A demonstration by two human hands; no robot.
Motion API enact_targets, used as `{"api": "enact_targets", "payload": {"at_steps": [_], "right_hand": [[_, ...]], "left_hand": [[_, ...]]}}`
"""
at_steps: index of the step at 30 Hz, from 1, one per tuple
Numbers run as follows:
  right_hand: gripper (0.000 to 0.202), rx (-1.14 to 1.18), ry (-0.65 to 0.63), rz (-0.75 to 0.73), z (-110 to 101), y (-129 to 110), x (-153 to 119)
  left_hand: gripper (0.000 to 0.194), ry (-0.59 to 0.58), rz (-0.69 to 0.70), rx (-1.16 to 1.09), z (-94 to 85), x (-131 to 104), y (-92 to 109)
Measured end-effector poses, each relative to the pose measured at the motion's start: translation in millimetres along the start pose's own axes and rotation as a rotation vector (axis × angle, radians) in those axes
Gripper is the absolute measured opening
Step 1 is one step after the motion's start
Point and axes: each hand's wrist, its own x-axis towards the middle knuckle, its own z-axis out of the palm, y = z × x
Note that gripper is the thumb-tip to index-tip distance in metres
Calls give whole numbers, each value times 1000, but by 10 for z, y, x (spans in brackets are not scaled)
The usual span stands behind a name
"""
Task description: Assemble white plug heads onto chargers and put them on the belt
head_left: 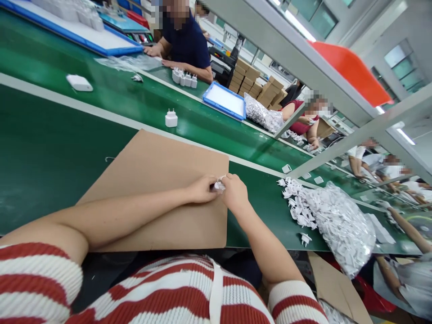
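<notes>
Both my hands meet over the right part of a brown cardboard sheet [162, 171]. Between them is a small white plastic part [218, 185], partly covered by the fingers. My left hand [202, 189] pinches it from the left, and my right hand [235, 191] has its fingers closed on it from the right. On the belt beyond the sheet, a white charger [171, 118] stands with its two pins up. To the right lies a pile of white plug parts [299, 204] beside a clear plastic bag [340, 225] full of similar parts.
A white charger body [79, 83] and a small plug piece [137, 78] lie on the green belt [209, 130]. Across it are a blue tray [225, 101] and a person in dark blue [189, 42]. A metal frame post [337, 150] rises at the right; more people sit beyond.
</notes>
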Motion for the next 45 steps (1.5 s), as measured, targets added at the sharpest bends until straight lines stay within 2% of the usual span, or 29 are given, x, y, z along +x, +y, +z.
{"api": "enact_targets", "payload": {"at_steps": [2,4,6,10,12,15,18,21,25,28,30,33,36,38,41,45], "right_hand": [[27,5,9,5,11,4,-25],[27,6,16,8,15,4,-34],[25,10,21,9,15,-2,-32],[25,84,74,32,69,28,-27],[29,208,139,67,158,90,-32],[33,518,272,81,360,205,-46],[21,838,408,45,567,262,-43],[18,1065,433,68,706,259,-23],[24,1174,436,84,807,277,20],[33,1271,454,77,884,318,67],[40,1346,479,93,934,339,87],[46,1348,503,11,961,357,74],[58,1199,519,-128,913,386,22],[60,1076,560,-172,862,414,-14],[56,967,623,-208,794,451,-50],[56,1047,639,-134,753,465,-63]], "left_hand": [[21,-129,-56,-145,-96,29,6],[28,-172,-112,-219,-158,43,-1],[36,-104,-104,-162,-152,29,-24],[44,22,-23,70,-11,-54,-85],[45,68,-53,178,47,-85,-102],[45,90,-109,259,69,-83,-95],[42,82,-112,194,44,-54,-54],[35,102,-41,51,26,-48,0],[28,113,50,106,49,-54,32],[25,105,31,119,76,-8,-15],[28,104,-23,16,84,44,-67],[44,77,-134,-302,64,116,-115],[62,2,-196,-628,0,154,-82],[66,-69,-230,-733,-42,160,-32],[66,-106,-241,-736,-49,135,35],[77,66,-51,-569,38,38,80]]}}
